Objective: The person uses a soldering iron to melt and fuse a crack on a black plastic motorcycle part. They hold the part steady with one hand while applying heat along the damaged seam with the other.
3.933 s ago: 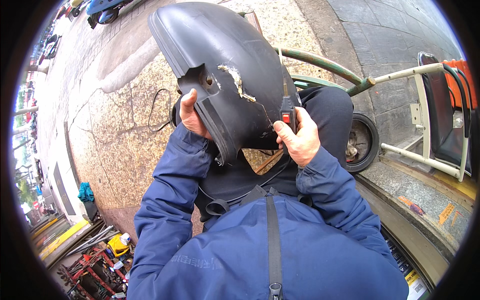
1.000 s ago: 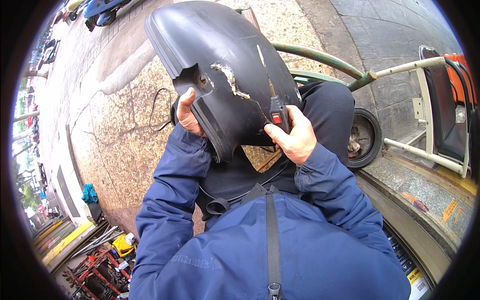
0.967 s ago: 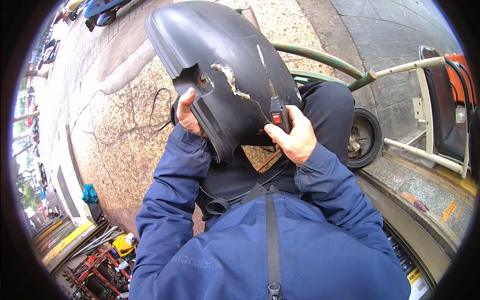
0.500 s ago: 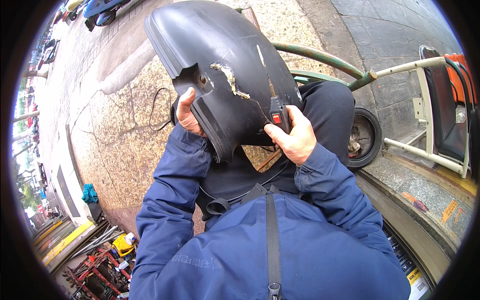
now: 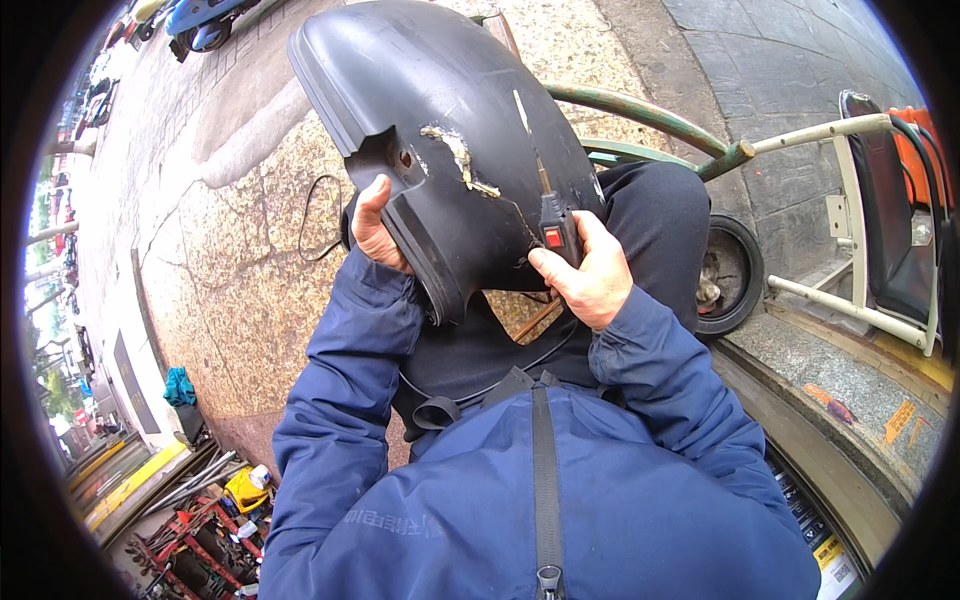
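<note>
A: So we've got the black plastic fender (image 5: 440,130) propped up over our lap, left hand (image 5: 375,225) wrapped around its lower edge by the notch, and right hand (image 5: 585,275) closed on the heating tool (image 5: 553,215) with its tip on the cracked seam (image 5: 470,170).

B: Yep. Looks light but bulky to us, stiff-ish plastic that'll flex near the crack. We'd keep holding by the sound rim, away from the split; that patched bit seems fragile. Small wheel (image 5: 725,275) sits just beside our knee.
</note>
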`<state>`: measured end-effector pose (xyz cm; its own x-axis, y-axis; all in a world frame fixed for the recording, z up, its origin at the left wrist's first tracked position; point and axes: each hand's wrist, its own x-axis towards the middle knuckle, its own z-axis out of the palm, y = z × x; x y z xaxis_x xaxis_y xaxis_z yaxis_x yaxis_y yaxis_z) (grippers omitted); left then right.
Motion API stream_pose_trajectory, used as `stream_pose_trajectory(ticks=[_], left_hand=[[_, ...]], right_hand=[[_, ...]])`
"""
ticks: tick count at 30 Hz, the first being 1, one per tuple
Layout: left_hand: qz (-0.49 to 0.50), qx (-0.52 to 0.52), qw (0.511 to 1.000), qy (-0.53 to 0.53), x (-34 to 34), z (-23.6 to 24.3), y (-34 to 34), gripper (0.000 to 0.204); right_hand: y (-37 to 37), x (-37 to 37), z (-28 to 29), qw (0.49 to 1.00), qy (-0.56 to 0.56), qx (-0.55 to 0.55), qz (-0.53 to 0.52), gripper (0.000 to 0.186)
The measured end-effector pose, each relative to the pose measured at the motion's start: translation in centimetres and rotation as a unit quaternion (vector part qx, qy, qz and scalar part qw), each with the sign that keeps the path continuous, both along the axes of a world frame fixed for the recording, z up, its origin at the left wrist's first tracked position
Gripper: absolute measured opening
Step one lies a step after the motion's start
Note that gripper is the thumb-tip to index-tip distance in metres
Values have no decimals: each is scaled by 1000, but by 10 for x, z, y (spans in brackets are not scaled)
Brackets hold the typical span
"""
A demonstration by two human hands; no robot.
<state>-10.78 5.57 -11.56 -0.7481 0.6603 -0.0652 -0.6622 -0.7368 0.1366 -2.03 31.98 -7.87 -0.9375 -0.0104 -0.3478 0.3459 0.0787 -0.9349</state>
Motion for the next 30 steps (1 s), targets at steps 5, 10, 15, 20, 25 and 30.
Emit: stream_pose_trajectory(ticks=[5,10,15,20,25,30], left_hand=[[19,-3,1000,-10,1,1,2,84],[9,8,1000,-11,0,0,1,84],[-5,12,1000,-5,-1,-2,-2,84],[13,5,1000,-9,-1,0,0,82],[16,7,1000,-8,0,3,2,82],[-1,-1,1000,-2,-1,1,-1,82]], right_hand=[[0,0,1,1000,-4,1,3,43],[1,0,2,1000,-5,3,4,43],[0,0,1,1000,-7,1,5,43],[-1,0,1,1000,-6,4,1,43],[0,-1,3,1000,-7,1,1,43],[0,-1,4,1000,-5,6,5,44]])
